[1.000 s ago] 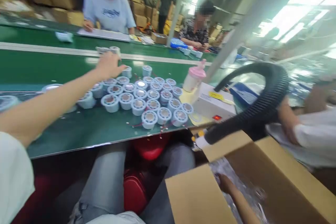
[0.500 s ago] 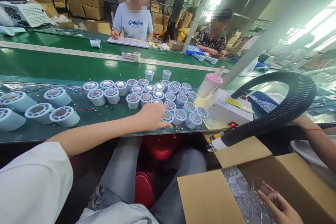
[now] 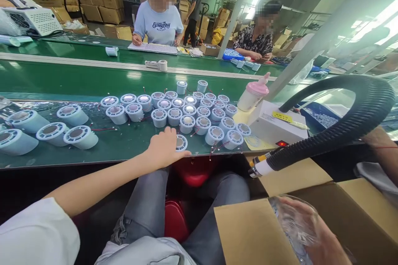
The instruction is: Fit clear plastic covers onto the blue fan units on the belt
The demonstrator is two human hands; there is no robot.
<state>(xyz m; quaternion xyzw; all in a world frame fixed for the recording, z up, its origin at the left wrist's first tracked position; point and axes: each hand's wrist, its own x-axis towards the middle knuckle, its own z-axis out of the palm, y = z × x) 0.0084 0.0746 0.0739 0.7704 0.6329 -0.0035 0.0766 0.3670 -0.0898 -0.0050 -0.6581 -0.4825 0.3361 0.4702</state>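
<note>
- Your left hand point(image 3: 164, 149) has its thumb and fingers around one blue cup point(image 3: 181, 143), near the middle of the frame.
- That cup stands up, its round top facing up, just right of your palm.
- Your right hand point(image 3: 326, 232), at the lower right, is closed on a clear plastic piece point(image 3: 298, 227), over the box point(image 3: 248, 232).
- The clear piece is down and right of the cup, well apart. Your left hand is nearer the cup.

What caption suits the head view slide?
Left hand grasping a blue part, right hand holding clear plastic at an open carton.
</note>
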